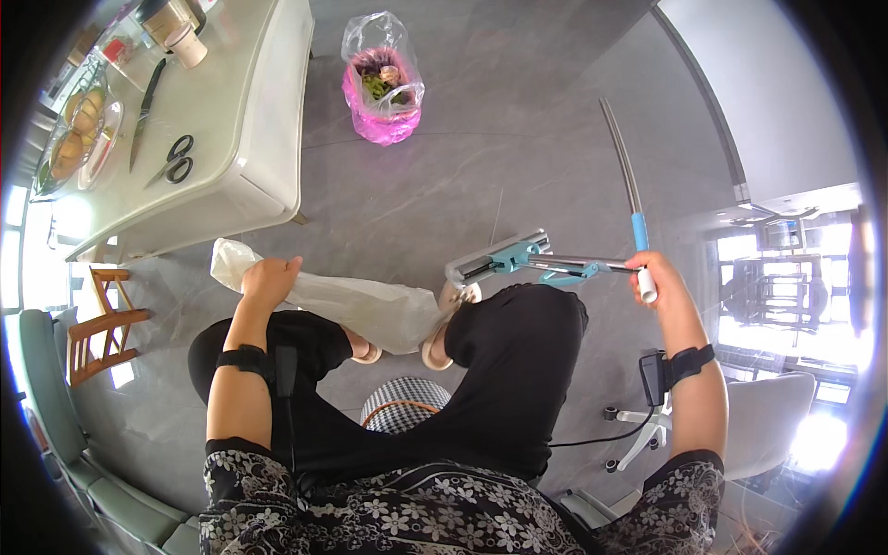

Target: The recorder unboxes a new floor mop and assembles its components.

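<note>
My left hand (268,281) is closed on the upper part of a long whitish plastic bag (370,305). The bag hangs slack and stretches right across my shins toward my shoes. Out to the right, my right hand (659,281) is closed round the rods of a sponge mop. Its teal and silver mop head (507,259) points left, beside my right knee. A silver pole (622,153) with a blue section and a white tube end also meets my right hand. Fingers partly hide how the pole and mop rods join.
A pink waste bin (387,125) lined with clear plastic holds scraps. At left, a white table (217,190) carries scissors (173,162), a knife (148,116) and a fruit bowl (79,134). A wooden stool (104,328) stands below it. A checked round seat (402,405) is beneath me.
</note>
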The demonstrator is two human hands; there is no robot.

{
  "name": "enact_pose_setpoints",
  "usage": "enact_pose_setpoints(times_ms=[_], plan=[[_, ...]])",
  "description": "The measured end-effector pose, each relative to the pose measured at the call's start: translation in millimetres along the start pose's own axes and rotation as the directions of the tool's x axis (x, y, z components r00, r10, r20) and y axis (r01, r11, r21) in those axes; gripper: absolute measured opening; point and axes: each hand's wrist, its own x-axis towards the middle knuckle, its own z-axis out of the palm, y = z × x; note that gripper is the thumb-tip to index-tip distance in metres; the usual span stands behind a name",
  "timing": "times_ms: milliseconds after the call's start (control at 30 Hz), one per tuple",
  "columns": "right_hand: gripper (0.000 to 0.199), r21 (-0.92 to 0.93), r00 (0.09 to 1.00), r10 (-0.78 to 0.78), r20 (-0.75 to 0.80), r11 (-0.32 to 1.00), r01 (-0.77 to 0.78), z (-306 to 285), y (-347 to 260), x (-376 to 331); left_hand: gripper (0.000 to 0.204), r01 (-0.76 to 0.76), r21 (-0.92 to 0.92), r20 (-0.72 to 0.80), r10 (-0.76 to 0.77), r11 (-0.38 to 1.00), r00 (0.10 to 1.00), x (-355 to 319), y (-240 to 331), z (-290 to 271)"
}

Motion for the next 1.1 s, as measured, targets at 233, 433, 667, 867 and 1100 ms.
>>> enact_pose_setpoints(times_ms=[233, 433, 667, 867, 1100], plan=[[0.018, -0.112, 0.968, -0.24, -0.072, 0.966, 0.231, 46, -65, 2, 0.05, 0.023, -0.046, 0.011, -0.022, 0.999, 1.0, 6, 19, -10], [0.017, 0.017, 0.946, -0.324, 0.02, 0.946, 0.324, 67, -53, 35, 0.05, 0.012, -0.079, -0.021, -0.014, 0.997, 1.0, 7, 18, -9], [0.017, 0.197, 0.955, -0.173, 0.243, 0.972, 0.126, 80, 30, 97, 0.05, -0.039, -0.085, -0.042, 0.035, 0.996, 0.999, 6, 18, -6], [0.027, 0.179, 0.958, -0.189, 0.216, 0.972, 0.152, 107, 115, 115, 0.05, 0.045, -0.164, -0.054, -0.055, 0.985, 0.997, 16, 17, -6], [0.038, 0.167, 0.967, -0.229, 0.116, 0.964, 0.208, 130, 195, 161, 0.052, 0.071, -0.354, -0.223, -0.157, 0.933, 0.962, 31, -12, 0]])
